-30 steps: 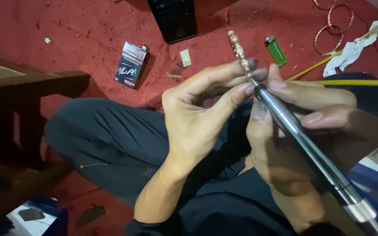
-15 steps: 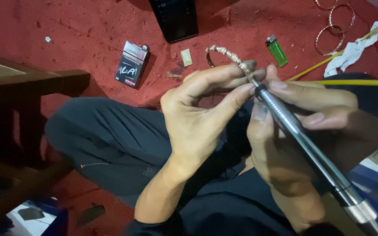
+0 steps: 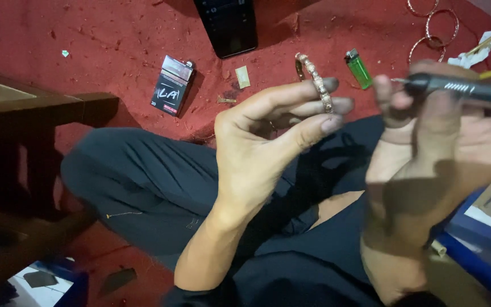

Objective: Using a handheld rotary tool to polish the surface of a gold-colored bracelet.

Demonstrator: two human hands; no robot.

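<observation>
Pinching a pale beaded metal bangle point(image 3: 316, 82) edge-on between left hand point(image 3: 268, 148) fingertips, right hand point(image 3: 427, 153) closed round a dark pen-shaped rotary tool point(image 3: 461, 91) held just apart — likely risk: bangle slipping onto the red carpet point(image 3: 115, 34) from so light a pinch.

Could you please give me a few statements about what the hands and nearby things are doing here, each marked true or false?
1. The left hand pinches a beaded bracelet in its fingertips. True.
2. The right hand is empty. False: it grips a dark pen-shaped tool.
3. The tool's tip touches the bracelet. False: the two are apart.
4. A green lighter lies on the red carpet. True.
5. The black phone rests on the person's lap. False: it lies on the carpet.
</observation>
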